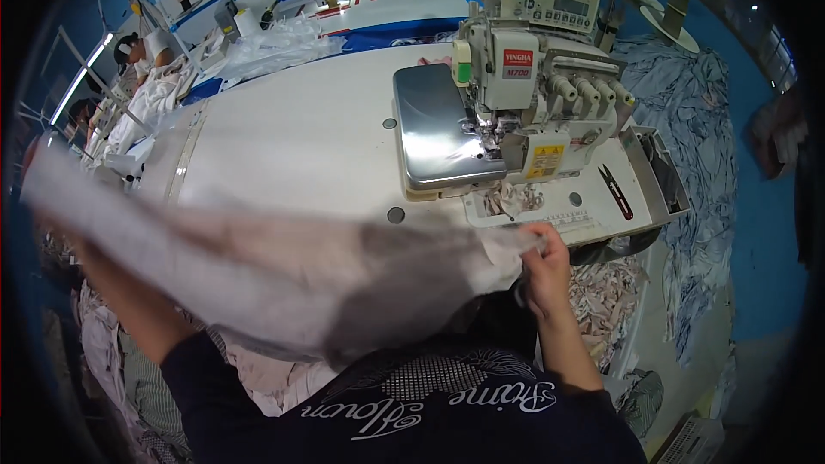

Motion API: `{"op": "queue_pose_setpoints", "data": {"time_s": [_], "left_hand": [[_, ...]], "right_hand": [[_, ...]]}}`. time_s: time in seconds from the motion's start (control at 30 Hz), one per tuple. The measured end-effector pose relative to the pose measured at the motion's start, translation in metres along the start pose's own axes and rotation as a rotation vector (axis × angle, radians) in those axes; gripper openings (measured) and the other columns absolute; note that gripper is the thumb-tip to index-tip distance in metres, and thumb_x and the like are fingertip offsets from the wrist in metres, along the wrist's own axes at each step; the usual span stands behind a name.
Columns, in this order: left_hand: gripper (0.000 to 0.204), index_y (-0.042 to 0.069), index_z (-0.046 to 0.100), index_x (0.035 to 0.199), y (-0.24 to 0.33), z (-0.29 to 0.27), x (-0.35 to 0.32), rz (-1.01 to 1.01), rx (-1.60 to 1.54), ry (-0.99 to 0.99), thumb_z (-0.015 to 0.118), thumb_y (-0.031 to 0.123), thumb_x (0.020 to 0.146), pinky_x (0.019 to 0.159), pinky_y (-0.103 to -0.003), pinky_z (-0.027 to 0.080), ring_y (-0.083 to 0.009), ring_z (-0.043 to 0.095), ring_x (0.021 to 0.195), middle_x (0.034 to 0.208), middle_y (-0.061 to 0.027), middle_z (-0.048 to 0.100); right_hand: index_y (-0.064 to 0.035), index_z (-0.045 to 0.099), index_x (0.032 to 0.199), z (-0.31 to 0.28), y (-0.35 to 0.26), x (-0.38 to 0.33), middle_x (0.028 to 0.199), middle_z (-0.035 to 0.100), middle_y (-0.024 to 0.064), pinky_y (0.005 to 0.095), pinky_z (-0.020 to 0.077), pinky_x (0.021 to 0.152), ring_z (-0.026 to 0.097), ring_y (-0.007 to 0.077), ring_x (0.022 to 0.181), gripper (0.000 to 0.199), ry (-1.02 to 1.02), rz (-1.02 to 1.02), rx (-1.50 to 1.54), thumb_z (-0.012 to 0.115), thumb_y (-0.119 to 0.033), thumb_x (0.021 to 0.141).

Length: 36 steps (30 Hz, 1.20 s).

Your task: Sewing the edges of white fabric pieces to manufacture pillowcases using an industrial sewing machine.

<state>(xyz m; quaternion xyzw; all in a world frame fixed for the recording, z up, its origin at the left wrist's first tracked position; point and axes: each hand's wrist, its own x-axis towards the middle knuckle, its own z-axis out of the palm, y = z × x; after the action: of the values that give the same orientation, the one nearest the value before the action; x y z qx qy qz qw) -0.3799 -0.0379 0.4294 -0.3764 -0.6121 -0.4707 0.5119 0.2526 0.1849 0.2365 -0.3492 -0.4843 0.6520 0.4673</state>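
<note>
A large piece of pale, thin fabric (275, 271) stretches, blurred, across the lower half of the view, from the far left to the table's front edge. My right hand (543, 271) pinches its right corner just in front of the sewing machine's table. My left hand is hidden behind the fabric at the far left; only my left forearm (129, 301) shows under the cloth. The white overlock sewing machine (524, 94) with its shiny metal plate (434, 125) stands beyond my right hand.
Small black snips (615, 191) lie on the machine's right tray. Fabric scraps (511, 199) sit below the needle area. Heaps of cloth lie right (687, 120) and lower left (112, 361). Other people work at tables at far left (142, 51).
</note>
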Motion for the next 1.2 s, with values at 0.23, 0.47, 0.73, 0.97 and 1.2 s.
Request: {"op": "queue_pose_setpoints", "data": {"time_s": [0.23, 0.47, 0.73, 0.97, 1.2], "left_hand": [[0.054, 0.004, 0.046, 0.128, 0.099, 0.171, -0.120, -0.113, 0.218, -0.815, 0.063, 0.013, 0.078, 0.102, -0.039, 0.034, -0.0317, 0.043, 0.122, 0.130, -0.0148, 0.048], [0.062, 0.009, 0.051, 0.124, 0.394, 0.129, -0.180, 0.262, -1.464, -0.914, 0.077, 0.026, 0.071, 0.096, -0.033, 0.040, -0.0252, 0.052, 0.114, 0.123, -0.0103, 0.054], [0.020, 0.002, 0.063, 0.098, 0.418, 0.117, -0.164, -0.077, -1.164, -1.458, 0.068, 0.011, 0.081, 0.068, -0.023, 0.046, -0.0095, 0.057, 0.074, 0.081, -0.0058, 0.064], [0.013, 0.000, 0.065, 0.091, 0.410, 0.124, -0.187, -0.217, -1.060, -1.328, 0.061, 0.011, 0.086, 0.064, -0.026, 0.047, -0.0162, 0.058, 0.069, 0.075, -0.0089, 0.063], [0.013, 0.000, 0.064, 0.094, 0.414, 0.122, -0.183, -0.174, -1.026, -1.324, 0.060, 0.009, 0.085, 0.062, -0.027, 0.048, -0.0208, 0.061, 0.069, 0.083, -0.0130, 0.064]], "right_hand": [[0.0010, 0.060, 0.097, 0.030, -0.030, 0.055, 0.087, 0.059, 0.0006, 0.0196, 0.0429, 0.072, 0.053, 0.0064, 0.078, 0.015, -0.137, -0.372, -0.331, 0.062, -0.005, 0.083], [-0.0013, 0.062, 0.094, 0.050, -0.068, 0.073, 0.076, 0.060, -0.0003, 0.0210, 0.0414, 0.059, 0.052, 0.0059, 0.067, 0.015, -0.311, -0.445, -0.542, 0.065, -0.008, 0.082], [-0.0025, 0.063, 0.096, 0.049, -0.063, 0.077, 0.081, 0.063, 0.0075, 0.0245, 0.0456, 0.060, 0.059, 0.0154, 0.066, 0.023, -0.330, -0.825, -0.703, 0.069, -0.005, 0.074], [-0.0036, 0.061, 0.103, 0.010, -0.049, 0.061, 0.083, 0.064, 0.0099, 0.0256, 0.0495, 0.060, 0.064, 0.0186, 0.069, 0.031, -0.099, -0.814, -1.064, 0.070, -0.004, 0.073], [0.0001, 0.063, 0.089, 0.010, -0.067, 0.035, 0.076, 0.062, 0.0087, 0.0336, 0.0428, 0.069, 0.056, 0.0242, 0.071, 0.027, -0.372, -0.968, -0.809, 0.069, -0.018, 0.069]]}}
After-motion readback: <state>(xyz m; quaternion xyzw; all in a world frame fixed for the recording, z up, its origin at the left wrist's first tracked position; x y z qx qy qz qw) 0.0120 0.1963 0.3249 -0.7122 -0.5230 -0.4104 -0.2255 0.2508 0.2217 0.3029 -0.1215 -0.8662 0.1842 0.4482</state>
